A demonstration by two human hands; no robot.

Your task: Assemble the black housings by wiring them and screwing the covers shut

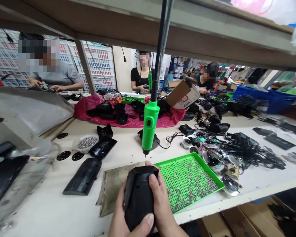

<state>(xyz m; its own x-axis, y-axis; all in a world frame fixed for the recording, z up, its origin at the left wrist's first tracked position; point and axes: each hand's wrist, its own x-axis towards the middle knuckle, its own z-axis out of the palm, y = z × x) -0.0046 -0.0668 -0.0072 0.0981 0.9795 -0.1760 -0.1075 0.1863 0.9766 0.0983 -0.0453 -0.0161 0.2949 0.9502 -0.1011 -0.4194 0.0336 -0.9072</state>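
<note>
A black plastic housing [140,197] is gripped between both hands above the table's front edge. My left hand [120,214] wraps its left side, with the thumb across the lower front. On the right side, my right hand [160,197] is closed round it, thumb pressed near the top. A green electric screwdriver [150,128] hangs on a cable just beyond, its bit pointing down and apart from the housing. Under and behind the hands lies a folded grey-brown cloth [111,184]. Right beside them sits a green tray [196,158] holding many small screws.
Left of the cloth are a curved black shell [82,177], a bowl of small metal parts [86,143] and black discs [63,155]. Wired parts [236,148] pile up at right. A shelf [128,29] crosses overhead. Several people work beyond a pink plastic sheet [84,110].
</note>
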